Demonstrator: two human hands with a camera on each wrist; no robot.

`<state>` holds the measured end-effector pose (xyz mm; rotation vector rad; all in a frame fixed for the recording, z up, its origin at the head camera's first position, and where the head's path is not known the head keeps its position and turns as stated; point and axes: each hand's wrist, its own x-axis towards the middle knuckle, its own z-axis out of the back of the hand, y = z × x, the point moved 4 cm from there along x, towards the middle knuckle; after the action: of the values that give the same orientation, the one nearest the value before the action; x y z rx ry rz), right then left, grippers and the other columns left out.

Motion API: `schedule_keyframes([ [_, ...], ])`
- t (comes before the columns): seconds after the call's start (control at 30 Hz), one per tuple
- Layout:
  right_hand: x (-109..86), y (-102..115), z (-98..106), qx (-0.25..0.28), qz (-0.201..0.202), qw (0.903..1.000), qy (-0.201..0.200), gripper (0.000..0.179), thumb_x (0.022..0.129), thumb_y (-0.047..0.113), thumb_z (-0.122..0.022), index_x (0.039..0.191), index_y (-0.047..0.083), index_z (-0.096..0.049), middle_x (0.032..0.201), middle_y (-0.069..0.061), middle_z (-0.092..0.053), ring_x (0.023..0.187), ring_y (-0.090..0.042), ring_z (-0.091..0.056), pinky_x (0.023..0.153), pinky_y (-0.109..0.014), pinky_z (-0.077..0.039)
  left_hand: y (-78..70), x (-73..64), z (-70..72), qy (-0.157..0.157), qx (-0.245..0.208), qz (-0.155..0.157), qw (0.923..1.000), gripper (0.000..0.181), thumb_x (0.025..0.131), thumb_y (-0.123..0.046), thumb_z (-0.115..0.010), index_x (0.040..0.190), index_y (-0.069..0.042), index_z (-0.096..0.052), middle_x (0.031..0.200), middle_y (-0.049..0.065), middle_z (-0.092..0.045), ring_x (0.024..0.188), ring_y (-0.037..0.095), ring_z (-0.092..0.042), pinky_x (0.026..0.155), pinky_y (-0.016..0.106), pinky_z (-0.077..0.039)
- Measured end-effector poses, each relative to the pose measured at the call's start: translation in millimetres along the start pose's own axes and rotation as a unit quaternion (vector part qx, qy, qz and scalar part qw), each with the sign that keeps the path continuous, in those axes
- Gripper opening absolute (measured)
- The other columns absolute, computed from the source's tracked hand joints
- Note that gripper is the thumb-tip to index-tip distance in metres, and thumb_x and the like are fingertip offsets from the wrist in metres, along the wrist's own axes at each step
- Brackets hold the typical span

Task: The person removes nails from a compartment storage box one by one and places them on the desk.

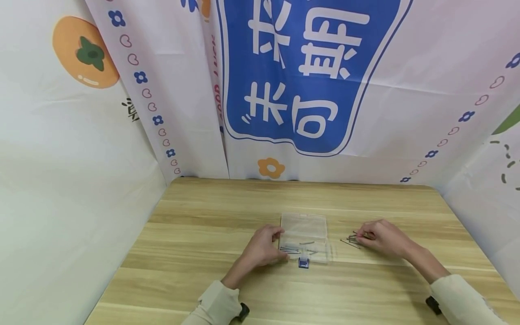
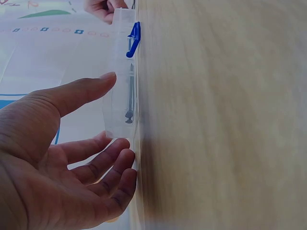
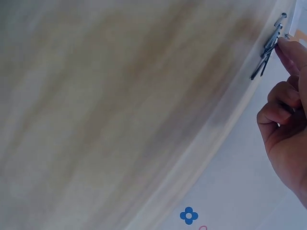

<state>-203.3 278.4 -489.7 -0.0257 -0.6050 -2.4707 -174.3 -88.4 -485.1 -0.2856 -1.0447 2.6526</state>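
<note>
A clear plastic box (image 1: pixel 304 241) lies with its lid (image 1: pixel 303 224) folded back and a blue latch (image 1: pixel 303 262) at its front. Inside are several long nails (image 1: pixel 289 250) grouped at the left, with a few others farther right. My left hand (image 1: pixel 264 246) holds the box's left end, thumb by the front corner and fingers along the side. In the left wrist view, the thumb and fingers frame that end. To the right of the box, my right hand (image 1: pixel 382 237) pinches at a small heap of loose nails (image 3: pixel 266 52), with fingertips partly hiding them.
The wooden table (image 1: pixel 211 216) reaches back to a printed cloth (image 1: pixel 191 149) hung behind it. Cloth also hangs at the left and right sides. One loose nail (image 1: pixel 350 244) lies at the near side of the heap.
</note>
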Motion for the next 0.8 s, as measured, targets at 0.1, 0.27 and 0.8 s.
schedule_keyframes([
  [0.1, -0.9, 0, -2, 0.0, -0.01, 0.9999, -0.004, 0.003, 0.097, 0.022, -0.081, 0.096, 0.024, -0.082, 0.091, 0.014, -0.076, 0.064, 0.006, -0.045, 0.057, -0.02, -0.039, 0.0, 0.1, 0.1, -0.001, 0.0, 0.001, 1.0, 0.07, 0.074, -0.022, -0.1, 0.134, -0.001, -0.07, 0.115, 0.008, -0.067, 0.103, 0.021, -0.058, 0.09, 0.039, -0.053],
  [0.27, 0.3, 5, -3, 0.005, -0.022, 0.9993, -0.029, 0.004, 0.095, 0.025, -0.083, 0.099, 0.025, -0.084, 0.072, 0.021, -0.063, 0.057, 0.006, -0.037, 0.054, -0.02, -0.035, -0.4, -0.1, 0.6, -0.002, -0.002, 0.003, 1.0, 0.071, 0.074, -0.022, -0.1, 0.135, 0.0, -0.07, 0.116, 0.009, -0.067, 0.104, 0.022, -0.059, 0.092, 0.041, -0.054],
  [0.8, 33.9, 46, -14, 0.156, 0.003, 0.987, -0.041, 0.02, 0.094, 0.022, -0.084, 0.111, 0.011, -0.086, 0.052, 0.014, -0.043, 0.047, 0.013, -0.018, 0.043, -0.014, -0.021, -1.3, -0.4, 0.4, -0.006, -0.004, 0.001, 1.0, 0.072, 0.074, -0.021, -0.1, 0.135, 0.0, -0.07, 0.115, 0.009, -0.067, 0.104, 0.021, -0.06, 0.092, 0.041, -0.055],
])
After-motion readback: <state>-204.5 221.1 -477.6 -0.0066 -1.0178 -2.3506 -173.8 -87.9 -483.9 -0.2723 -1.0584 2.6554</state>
